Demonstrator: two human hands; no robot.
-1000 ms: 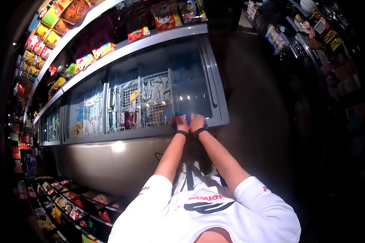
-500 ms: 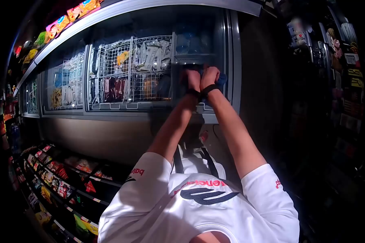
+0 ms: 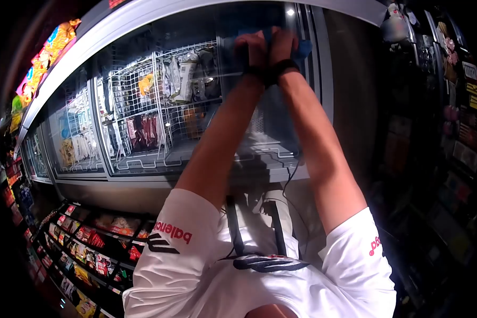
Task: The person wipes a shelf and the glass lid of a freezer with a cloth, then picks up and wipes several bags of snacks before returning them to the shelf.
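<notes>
Both arms reach out over the right end of a chest freezer [image 3: 326, 106] with a glass top. My left hand [image 3: 252, 43] and my right hand [image 3: 282, 43] are side by side, pressing a blue cloth [image 3: 303, 50] against the glass lid [image 3: 233, 79] near its far side. The fingers of both hands are bent on the cloth, though motion blurs them. Some cloth shows between the hands and to the right of my right hand. Dark bands circle both wrists.
Under the glass, white wire baskets [image 3: 161, 90] hold wrapped packs [image 3: 183, 77]. Snack shelves [image 3: 90, 244] stand at lower left, and hanging goods [image 3: 469, 90] line the right. Orange packs [image 3: 53, 50] sit above the freezer's back rail. A thin cable [image 3: 289, 180] hangs by the front edge.
Both hands have slid the blue cloth away from my body, from the middle of the glass to its far side. My view has shifted slightly, and more of the freezer's front edge shows.
</notes>
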